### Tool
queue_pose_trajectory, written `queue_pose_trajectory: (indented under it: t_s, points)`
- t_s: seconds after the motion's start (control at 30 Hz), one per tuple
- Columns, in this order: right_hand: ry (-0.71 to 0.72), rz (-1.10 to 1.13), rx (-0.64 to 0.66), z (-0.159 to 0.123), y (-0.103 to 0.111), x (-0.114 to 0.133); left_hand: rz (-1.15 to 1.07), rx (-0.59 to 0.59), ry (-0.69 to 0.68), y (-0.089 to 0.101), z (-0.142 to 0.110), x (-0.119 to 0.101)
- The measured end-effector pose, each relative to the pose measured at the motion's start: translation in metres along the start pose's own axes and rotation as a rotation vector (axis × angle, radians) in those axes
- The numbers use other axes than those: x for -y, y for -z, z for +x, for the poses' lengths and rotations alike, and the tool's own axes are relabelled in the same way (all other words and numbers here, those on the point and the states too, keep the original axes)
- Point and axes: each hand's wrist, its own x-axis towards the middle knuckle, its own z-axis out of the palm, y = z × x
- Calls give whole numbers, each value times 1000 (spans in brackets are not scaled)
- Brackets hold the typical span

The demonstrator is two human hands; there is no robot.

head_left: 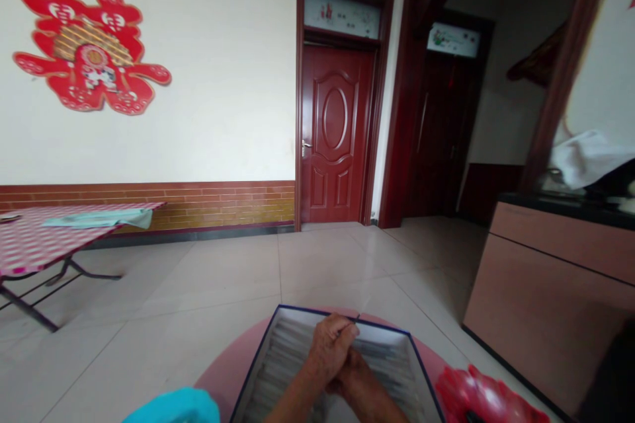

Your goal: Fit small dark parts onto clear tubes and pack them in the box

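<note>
My left hand (330,350) lies over my right hand (353,375) above the middle of an open box (255,363) with dark blue edges. Its fingers pinch a thin dark stick (347,326). The fingers of my right hand are hidden beneath my left hand, so its grip does not show. Rows of thin grey-white strips (278,370) fill the box. The box stands on a round pink table (225,380). A ruffled red dish (481,396) sits to its right, and a cyan object (173,408) lies at its lower left.
A folding table with a red-checked cloth (54,238) stands at the left. A pink cabinet with a black top (550,284) stands at the right, with a white cloth (588,158) on it. Tiled floor stretches ahead to a red door (335,135).
</note>
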Motion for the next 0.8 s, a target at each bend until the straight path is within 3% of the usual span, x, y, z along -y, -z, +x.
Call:
queue_pose_trajectory:
  t_s: [0.13, 0.23, 0.37, 0.5, 0.63, 0.8]
  points:
    - [-60, 95, -77, 8, 8, -9, 67, -31, -55, 26, 6, 3]
    - [-59, 176, -229, 13, 18, -9, 161, 27, -50, 53, 6, 8]
    - [-19, 263, -412, 18, 31, -9, 270, 309, 0, 85, -9, 13]
    - [-25, 270, -475, 21, 36, -11, 418, 600, 25, 110, -29, 11]
    - [-21, 271, -489, 22, 36, -11, 553, 700, 14, 124, -48, 1]
    - [-18, 260, -494, 22, 35, -11, 709, 670, 70, 124, -72, -9]
